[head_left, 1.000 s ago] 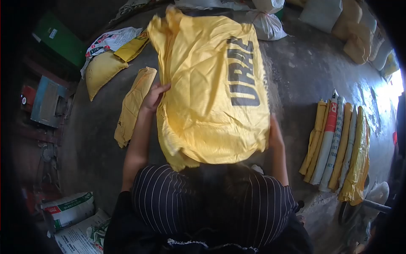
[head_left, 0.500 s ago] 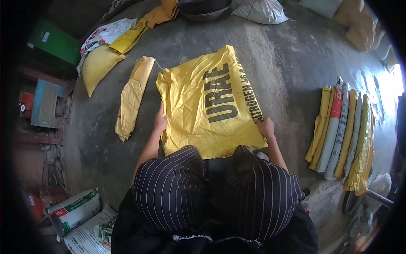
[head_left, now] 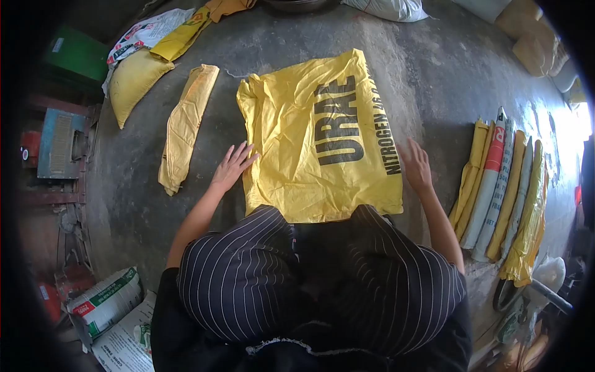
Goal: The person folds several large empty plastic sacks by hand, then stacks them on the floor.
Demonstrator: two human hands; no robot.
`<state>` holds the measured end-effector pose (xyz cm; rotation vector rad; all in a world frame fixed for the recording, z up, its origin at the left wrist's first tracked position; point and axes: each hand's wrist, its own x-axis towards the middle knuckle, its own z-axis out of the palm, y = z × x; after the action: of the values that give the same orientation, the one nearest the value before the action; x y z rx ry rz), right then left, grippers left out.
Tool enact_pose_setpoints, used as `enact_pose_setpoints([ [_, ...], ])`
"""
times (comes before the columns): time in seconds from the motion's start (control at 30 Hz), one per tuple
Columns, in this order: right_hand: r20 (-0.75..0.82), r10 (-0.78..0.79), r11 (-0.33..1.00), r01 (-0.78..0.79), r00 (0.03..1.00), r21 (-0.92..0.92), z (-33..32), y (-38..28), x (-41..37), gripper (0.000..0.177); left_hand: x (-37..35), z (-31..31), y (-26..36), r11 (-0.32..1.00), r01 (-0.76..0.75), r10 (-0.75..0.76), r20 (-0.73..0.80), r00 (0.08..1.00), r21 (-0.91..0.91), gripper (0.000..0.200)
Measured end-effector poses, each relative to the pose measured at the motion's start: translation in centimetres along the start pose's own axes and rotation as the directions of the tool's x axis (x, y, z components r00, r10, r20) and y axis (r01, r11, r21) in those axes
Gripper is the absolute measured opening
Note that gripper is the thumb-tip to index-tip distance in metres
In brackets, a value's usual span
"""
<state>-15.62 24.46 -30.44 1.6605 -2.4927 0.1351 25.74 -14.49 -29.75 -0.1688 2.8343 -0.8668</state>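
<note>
A wrinkled yellow sack [head_left: 291, 142] printed with large dark letters lies spread on the grey floor in front of my knees. At its left edge is my left hand [head_left: 233, 166], open, fingers spread, with the fingertips at or just over the edge. My right hand [head_left: 416, 165] is open beside the sack's right edge, next to the printed line, and holds nothing. Farther left lies a folded yellow sack [head_left: 189, 127], long and narrow, apart from my left hand.
Several folded sacks [head_left: 499, 192] lie side by side on the right. A filled yellow bag [head_left: 137, 80] sits at the upper left, near a green box [head_left: 75, 57]. At the top is a white sack [head_left: 387, 8]; printed bags [head_left: 106, 301] lie at the lower left.
Both hands have let go of the yellow sack's sides and opened. The sack now lies flatter on the floor, and my right hand has moved outward from its edge.
</note>
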Motion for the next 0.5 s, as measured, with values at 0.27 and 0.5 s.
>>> enact_pose_setpoints([
  [0.27, 0.103, -0.427, 0.884, 0.391, 0.898, 0.257, 2.6, 1.8, 5.9, 0.045, 2.4, 2.7, -0.3, 0.773, -0.172, 0.239, 0.029, 0.971, -0.611, 0.045],
  [0.5, 0.082, 0.151, 0.598, -0.157, 0.985, 0.786, 5.1, 0.6, 5.7, 0.025, 5.0, 1.6, -1.1, 0.016, 0.241, -0.277, 0.227, 0.934, -0.97, 0.021],
])
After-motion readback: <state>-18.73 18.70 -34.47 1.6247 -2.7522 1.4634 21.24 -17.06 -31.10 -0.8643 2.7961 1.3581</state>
